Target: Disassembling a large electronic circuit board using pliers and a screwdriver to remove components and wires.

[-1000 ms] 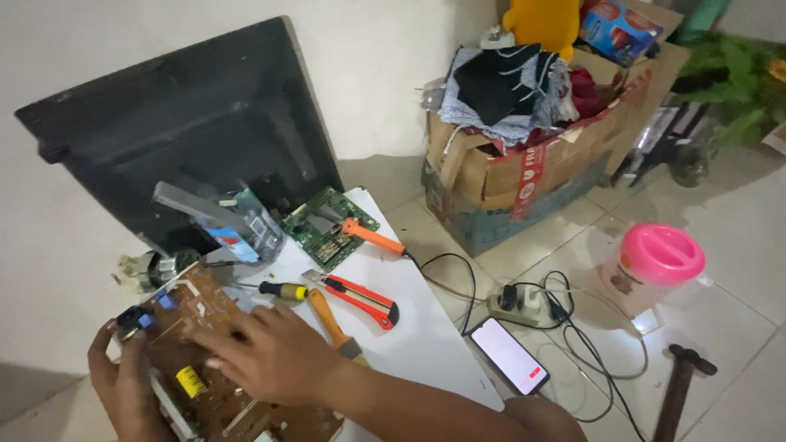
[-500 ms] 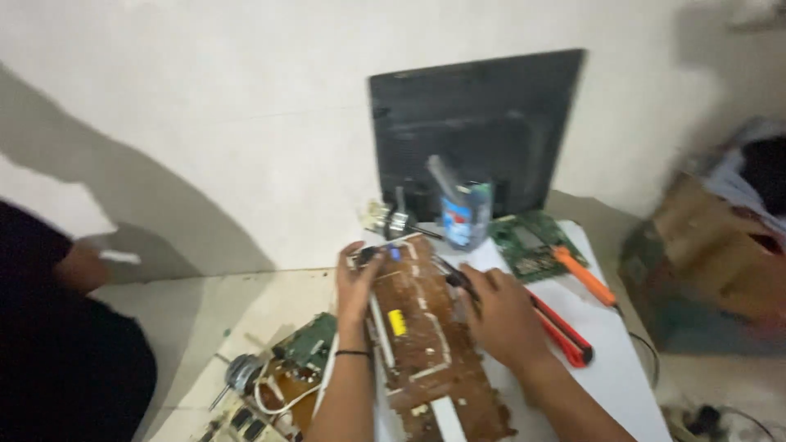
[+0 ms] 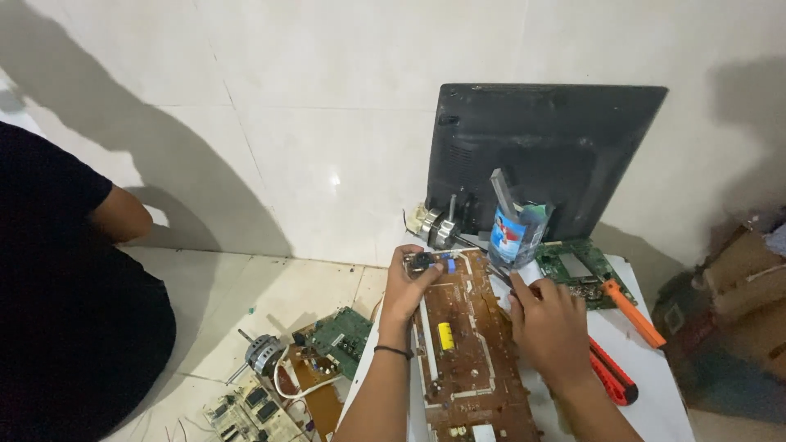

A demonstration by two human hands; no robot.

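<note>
A long brown circuit board (image 3: 471, 352) lies on a white board (image 3: 647, 393) in front of me. My left hand (image 3: 409, 286) grips the brown board's far left corner, its thumb by a dark round part and blue components. My right hand (image 3: 550, 323) rests palm down at the board's right edge, fingers curled toward a thin tool tip; what it holds is hidden. A yellow component (image 3: 445, 336) sits mid-board between my hands.
A black monitor back shell (image 3: 540, 147) leans on the tiled wall. A cut plastic cup with tools (image 3: 516, 233), green circuit board (image 3: 577, 274), orange-handled tool (image 3: 634, 315) and red pliers (image 3: 610, 376) lie right. More boards and a small motor (image 3: 264, 354) lie on the floor left, near a seated person in black (image 3: 65, 286).
The view swung left from the cardboard box, phone and pink tub to the wall and monitor shell. My hands stay on the brown board, the left now gripping its far corner.
</note>
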